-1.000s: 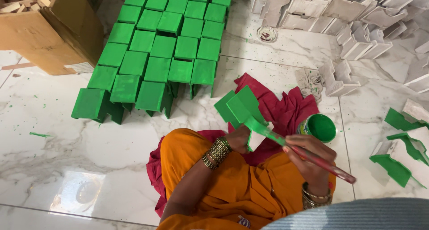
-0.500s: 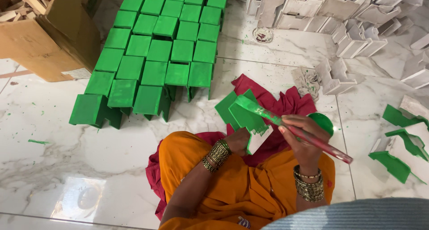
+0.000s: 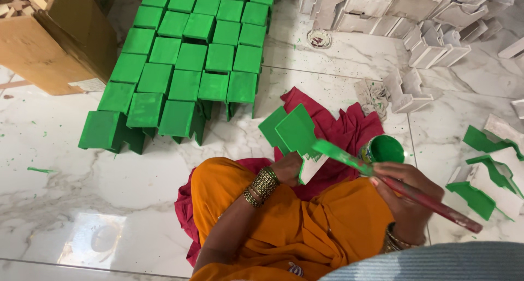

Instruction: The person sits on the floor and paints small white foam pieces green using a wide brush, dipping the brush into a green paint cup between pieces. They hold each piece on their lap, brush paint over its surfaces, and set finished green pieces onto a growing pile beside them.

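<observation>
Holding a green-painted wooden piece point(image 3: 295, 132) from beneath, our left hand point(image 3: 287, 167) has its fingers closed around the lower edge; the piece stands tilted above our lap, its underside bare and unpainted near the hand. Our right hand point(image 3: 406, 196) is clenched around the red handle of a paintbrush point(image 3: 393, 184), whose green-coated head lies against the lower right of the held piece. We note gold bangles point(image 3: 261, 186) on the left wrist and an orange garment point(image 3: 305, 226) covering our knees directly below both hands.

Just beyond the brush, touching the edge of a crimson cloth point(image 3: 341, 129) spread on the marble floor point(image 3: 65, 204), stands an open tin of green paint point(image 3: 381, 149). Further out to the left, rows of finished green pieces point(image 3: 185, 63) sit packed edge to edge, with a cardboard box point(image 3: 49, 41) beside them. Unpainted white pieces point(image 3: 415, 13) are heaped along the top right, and half-painted pieces point(image 3: 486, 177) lie to the right, well apart from the tin.
</observation>
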### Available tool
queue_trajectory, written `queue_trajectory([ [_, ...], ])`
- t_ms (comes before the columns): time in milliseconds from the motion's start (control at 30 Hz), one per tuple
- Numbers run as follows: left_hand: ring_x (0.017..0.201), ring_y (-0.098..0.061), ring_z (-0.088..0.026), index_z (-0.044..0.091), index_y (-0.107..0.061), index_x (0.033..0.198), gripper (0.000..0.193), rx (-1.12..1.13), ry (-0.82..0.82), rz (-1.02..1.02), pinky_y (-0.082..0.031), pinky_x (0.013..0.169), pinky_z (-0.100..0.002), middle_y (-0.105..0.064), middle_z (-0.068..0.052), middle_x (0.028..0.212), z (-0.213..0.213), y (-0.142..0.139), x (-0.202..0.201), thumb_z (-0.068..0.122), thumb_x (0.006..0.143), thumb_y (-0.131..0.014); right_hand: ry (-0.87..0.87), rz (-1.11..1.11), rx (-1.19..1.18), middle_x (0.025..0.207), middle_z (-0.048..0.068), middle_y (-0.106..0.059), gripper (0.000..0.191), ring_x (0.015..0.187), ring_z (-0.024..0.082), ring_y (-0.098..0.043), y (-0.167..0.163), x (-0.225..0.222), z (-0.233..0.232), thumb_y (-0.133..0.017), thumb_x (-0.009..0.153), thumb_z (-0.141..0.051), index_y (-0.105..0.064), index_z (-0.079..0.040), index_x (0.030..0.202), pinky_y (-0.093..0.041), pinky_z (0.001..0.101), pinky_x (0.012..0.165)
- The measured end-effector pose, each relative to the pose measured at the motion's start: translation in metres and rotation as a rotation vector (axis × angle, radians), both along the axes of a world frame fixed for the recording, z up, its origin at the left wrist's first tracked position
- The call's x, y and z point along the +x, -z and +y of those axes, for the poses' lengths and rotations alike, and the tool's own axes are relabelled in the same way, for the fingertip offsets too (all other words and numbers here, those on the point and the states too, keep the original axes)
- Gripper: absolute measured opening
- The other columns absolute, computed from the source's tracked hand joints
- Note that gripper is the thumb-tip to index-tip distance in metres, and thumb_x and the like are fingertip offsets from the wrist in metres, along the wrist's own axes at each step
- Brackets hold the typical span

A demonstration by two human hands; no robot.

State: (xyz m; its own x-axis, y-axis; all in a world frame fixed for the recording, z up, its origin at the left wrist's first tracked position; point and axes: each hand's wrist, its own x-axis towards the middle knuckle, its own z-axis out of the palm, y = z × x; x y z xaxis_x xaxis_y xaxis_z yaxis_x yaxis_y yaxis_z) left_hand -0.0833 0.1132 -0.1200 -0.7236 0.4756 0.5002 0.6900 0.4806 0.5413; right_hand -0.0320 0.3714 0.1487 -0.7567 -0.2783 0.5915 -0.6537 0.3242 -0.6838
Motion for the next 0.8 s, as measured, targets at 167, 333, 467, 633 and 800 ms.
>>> queue_trajectory([
  [167,0.111,-0.060,-0.045,0.005,-0.066,0.106,0.039,-0.060,-0.020,0.009,-0.049,0.097,-0.053,-0.066,-0.024,0.114,-0.001,0.001,0.003,0.021,0.072,-0.078,-0.139,0.087,0.031,0.099,0.013,-0.076,0.023,0.093,0.021,-0.075,0.014,-0.004,-0.023,-0.083,0.077,0.003,-0.073,0.000,0.097,-0.060,0.0316,0.085],
  [333,0.117,-0.057,-0.044,0.006,-0.066,0.114,0.044,-0.010,-0.007,0.015,-0.044,0.104,-0.054,-0.065,-0.022,0.121,-0.010,-0.010,0.005,0.017,0.073,-0.076,-0.150,0.021,0.146,0.093,0.012,-0.077,0.022,0.084,0.019,-0.076,0.017,-0.001,-0.014,-0.085,0.073,0.002,-0.075,-0.001,0.092,-0.060,0.0302,0.077],
  [467,0.125,-0.053,-0.045,0.005,-0.061,0.127,0.057,0.019,0.008,-0.016,-0.040,0.109,-0.055,-0.061,-0.023,0.129,-0.011,-0.029,0.006,0.016,0.073,-0.075,-0.104,0.006,0.097,0.096,0.012,-0.076,0.021,0.089,0.020,-0.075,0.006,0.006,0.002,-0.082,0.076,0.003,-0.073,-0.001,0.095,-0.060,0.0303,0.084],
  [633,0.131,-0.050,-0.045,0.004,-0.058,0.134,0.064,0.023,-0.001,0.105,-0.035,0.113,-0.057,-0.058,-0.024,0.136,-0.010,-0.032,0.008,0.016,0.073,-0.075,-0.116,0.060,0.019,0.101,0.015,-0.075,0.025,0.094,0.022,-0.075,0.014,0.006,-0.017,-0.083,0.076,0.002,-0.072,0.001,0.099,-0.059,0.0305,0.086],
  [800,0.131,-0.051,-0.043,0.006,-0.058,0.132,0.058,0.009,-0.045,0.008,-0.037,0.115,-0.055,-0.057,-0.023,0.138,-0.017,-0.015,0.008,0.016,0.078,-0.075,-0.165,-0.005,0.138,0.094,0.012,-0.077,0.022,0.085,0.020,-0.076,0.016,0.004,-0.016,-0.084,0.073,0.003,-0.074,0.000,0.092,-0.060,0.0288,0.079],
])
